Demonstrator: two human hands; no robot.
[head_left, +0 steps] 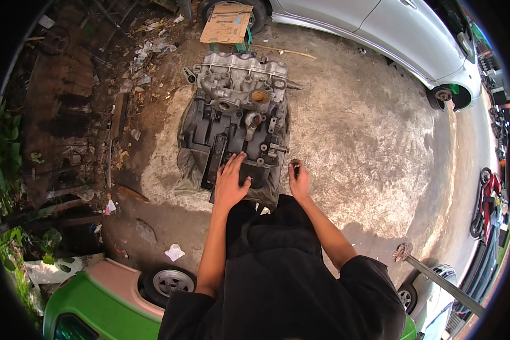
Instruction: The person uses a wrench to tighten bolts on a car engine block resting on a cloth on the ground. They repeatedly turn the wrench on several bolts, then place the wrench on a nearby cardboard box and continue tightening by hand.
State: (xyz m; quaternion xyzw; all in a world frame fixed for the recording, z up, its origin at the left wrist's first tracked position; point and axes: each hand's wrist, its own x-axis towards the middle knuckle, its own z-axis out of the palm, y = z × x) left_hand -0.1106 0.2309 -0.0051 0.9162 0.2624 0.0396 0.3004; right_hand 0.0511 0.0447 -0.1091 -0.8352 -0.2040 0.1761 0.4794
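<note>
An engine [241, 122] lies in front of me on a dark cloth [186, 180], its black block nearest and its grey metal cylinder head [238, 73] at the far end. My left hand [230, 180] rests on the near part of the block, palm down, with its fingers stretched out and holding nothing. To the right of the block is my right hand [299, 179], apart from it. Its thumb and fingers are curled together in a pinch, and whatever may be between them is too small to name.
Beyond the engine, a cardboard-topped stool [226, 25] bears tools. A silver car [345, 20] stands at the far right. Behind me are a green car [96, 300] and a metal post [442, 280]. Litter and wood scraps [119, 119] lie to the left.
</note>
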